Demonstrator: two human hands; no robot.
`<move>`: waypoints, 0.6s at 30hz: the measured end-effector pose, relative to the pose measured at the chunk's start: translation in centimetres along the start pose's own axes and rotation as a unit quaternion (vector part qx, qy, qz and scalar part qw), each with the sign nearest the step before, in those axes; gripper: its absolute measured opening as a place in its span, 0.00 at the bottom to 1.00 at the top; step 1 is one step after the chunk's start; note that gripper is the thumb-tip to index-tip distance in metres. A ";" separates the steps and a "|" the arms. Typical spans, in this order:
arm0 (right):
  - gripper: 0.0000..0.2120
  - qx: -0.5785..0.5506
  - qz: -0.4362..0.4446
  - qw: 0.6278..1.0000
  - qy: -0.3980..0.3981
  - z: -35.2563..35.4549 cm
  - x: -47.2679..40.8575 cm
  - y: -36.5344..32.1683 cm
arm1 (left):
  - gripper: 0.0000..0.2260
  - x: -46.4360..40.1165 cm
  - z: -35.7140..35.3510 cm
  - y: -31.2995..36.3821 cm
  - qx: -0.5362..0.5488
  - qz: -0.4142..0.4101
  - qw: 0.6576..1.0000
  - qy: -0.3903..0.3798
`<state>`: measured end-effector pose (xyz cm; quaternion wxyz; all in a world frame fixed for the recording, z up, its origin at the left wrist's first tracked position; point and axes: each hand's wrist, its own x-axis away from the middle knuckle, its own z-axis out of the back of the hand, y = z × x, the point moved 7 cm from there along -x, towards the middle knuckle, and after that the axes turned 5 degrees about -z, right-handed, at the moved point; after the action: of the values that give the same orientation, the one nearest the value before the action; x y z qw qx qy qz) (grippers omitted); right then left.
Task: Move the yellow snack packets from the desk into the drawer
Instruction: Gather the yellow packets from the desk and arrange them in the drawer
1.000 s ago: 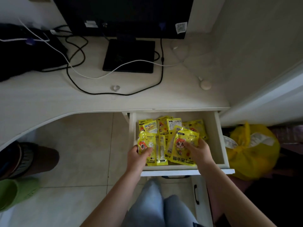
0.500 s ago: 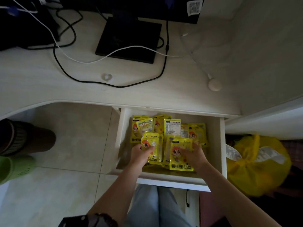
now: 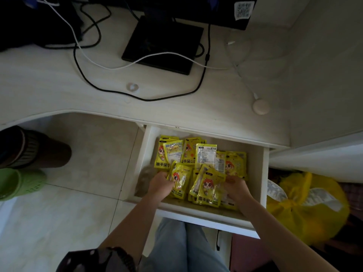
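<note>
The white drawer (image 3: pixel 263 173) under the desk is pulled out and holds several yellow snack packets (image 3: pixel 198 154) in a loose pile. My left hand (image 3: pixel 160 183) reaches into the drawer's front left and grips a yellow packet (image 3: pixel 180 178) by its left edge. My right hand (image 3: pixel 236 188) is in the drawer's front right with its fingers on the right side of another yellow packet (image 3: pixel 207 186), which lies tilted on the pile. No yellow packets show on the desk top (image 3: pixel 59 91).
On the desk stand a black monitor base (image 3: pixel 163 44), black and white cables (image 3: pixel 94 61), a small round white object (image 3: pixel 260 107) and a clear little cap (image 3: pixel 132 87). A yellow plastic bag (image 3: pixel 306 209) sits on the floor right of the drawer. Shoes lie at the left.
The camera has tilted down and closer to the drawer. Both hands have lowered the two packets deeper into the drawer, onto the pile.
</note>
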<state>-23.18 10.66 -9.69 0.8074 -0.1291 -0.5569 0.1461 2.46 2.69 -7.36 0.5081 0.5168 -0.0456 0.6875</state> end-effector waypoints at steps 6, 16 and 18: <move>0.11 0.105 0.050 0.993 0.036 1.2 2.5 -2.8 | 0.09 2.9 2.3 0.6 0.020 -0.025 0.998 0.047; 0.16 0.248 0.234 0.940 0.004 -5.3 9.7 -10.8 | 0.11 10.2 7.9 -2.5 0.093 -0.059 0.967 0.228; 0.17 0.282 0.263 0.923 -0.012 -7.6 11.2 -12.0 | 0.11 11.7 8.9 -3.8 0.085 -0.061 0.959 0.264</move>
<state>-11.15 3.48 1.77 0.7361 -0.0355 -0.4486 0.5057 11.85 6.88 3.83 0.4974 0.3596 0.1806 0.7685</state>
